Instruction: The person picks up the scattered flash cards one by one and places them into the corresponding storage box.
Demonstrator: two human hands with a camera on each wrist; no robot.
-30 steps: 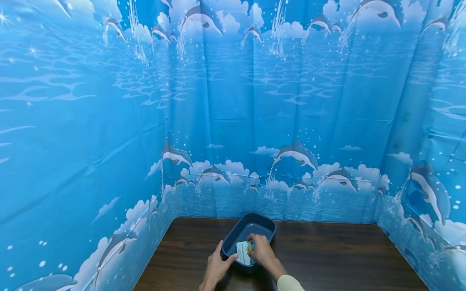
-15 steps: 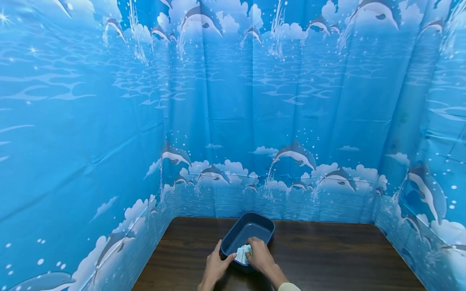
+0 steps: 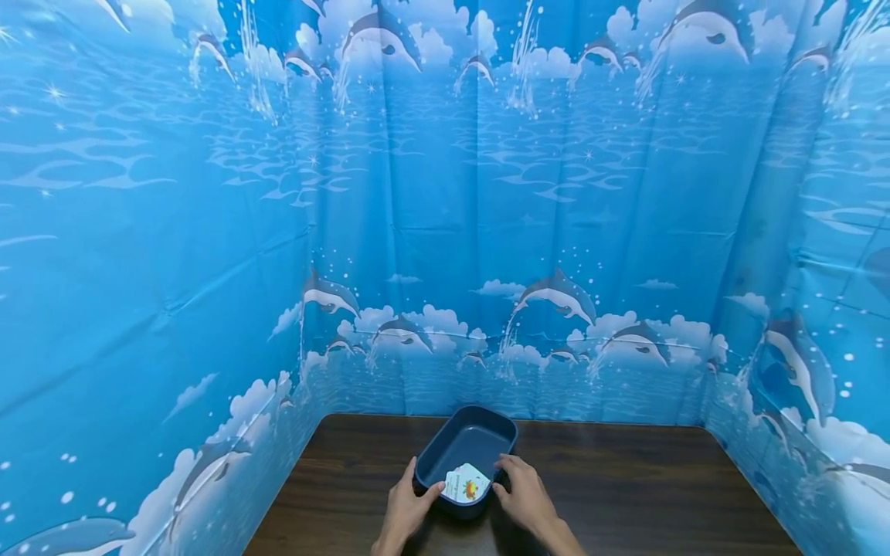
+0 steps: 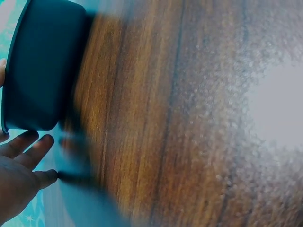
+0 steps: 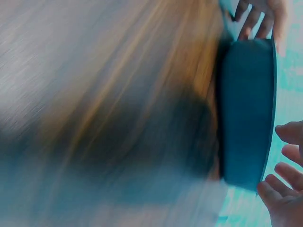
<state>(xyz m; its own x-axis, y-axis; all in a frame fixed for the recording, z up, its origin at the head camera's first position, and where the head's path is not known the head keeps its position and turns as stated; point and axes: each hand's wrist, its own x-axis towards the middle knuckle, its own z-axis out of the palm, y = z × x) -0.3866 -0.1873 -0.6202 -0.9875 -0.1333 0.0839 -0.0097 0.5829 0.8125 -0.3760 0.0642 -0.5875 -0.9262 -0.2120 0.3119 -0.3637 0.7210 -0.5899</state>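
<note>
A dark blue-grey rectangular dish [image 3: 480, 446] rests on the table, turned at an angle. At its near end sits a white label [image 3: 467, 483] with print and a small orange-yellow picture. My left hand [image 3: 405, 506] holds the dish's near left corner, thumb over the rim beside the label and fingers along the outer wall. On the other side, my right hand [image 3: 526, 494] has loosely bent fingers at the right rim, off the label. Seen from the right wrist, that hand's fingertips [image 5: 265, 189] are right at the dish's edge.
The dark brown wooden table [image 3: 612, 479] extends to the right of the dish. A blue curtain [image 3: 445, 232] printed with dolphins hangs behind it and along both sides. Light glares off the wood in the left wrist view.
My right hand has let go of the label and moved right to the dish's rim. The label, previously bent under the fingers, now shows its picture. My left hand keeps its hold.
</note>
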